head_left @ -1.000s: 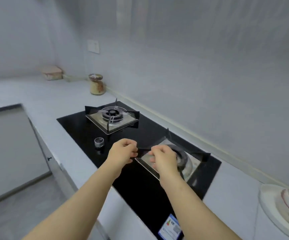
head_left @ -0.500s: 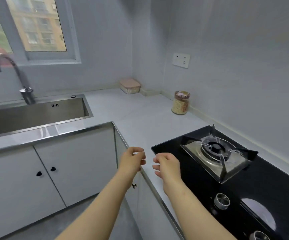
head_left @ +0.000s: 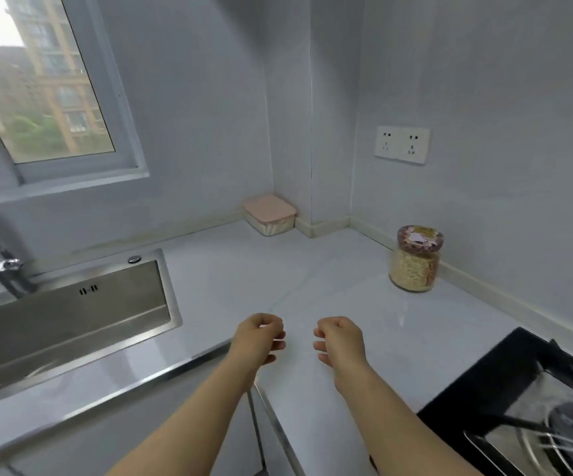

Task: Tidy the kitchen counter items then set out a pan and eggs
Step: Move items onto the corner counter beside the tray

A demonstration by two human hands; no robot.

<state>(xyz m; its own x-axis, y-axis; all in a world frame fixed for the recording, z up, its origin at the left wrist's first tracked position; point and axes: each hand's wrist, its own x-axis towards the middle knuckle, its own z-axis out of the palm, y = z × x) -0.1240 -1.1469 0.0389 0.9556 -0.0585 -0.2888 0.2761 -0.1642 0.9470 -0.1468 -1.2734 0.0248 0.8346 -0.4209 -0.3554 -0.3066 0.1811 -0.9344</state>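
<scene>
Both hands moved from hob to counter (head_left: 243,269) | left hand (head_left: 259,338), right hand (head_left: 341,341): fingers loosely curled, empty

Both forearms bare, extended forward and converging toward frame centre. Left hand (head_left: 259,340) and right hand (head_left: 341,341) level with each other, close together, a narrow gap between them, not touching. Each hand loosely curled, fingers bent inward toward the other hand, thumbs uppermost. Nothing held in either. Wrists roughly straight. Both hands raised, not resting on any surface.
</scene>
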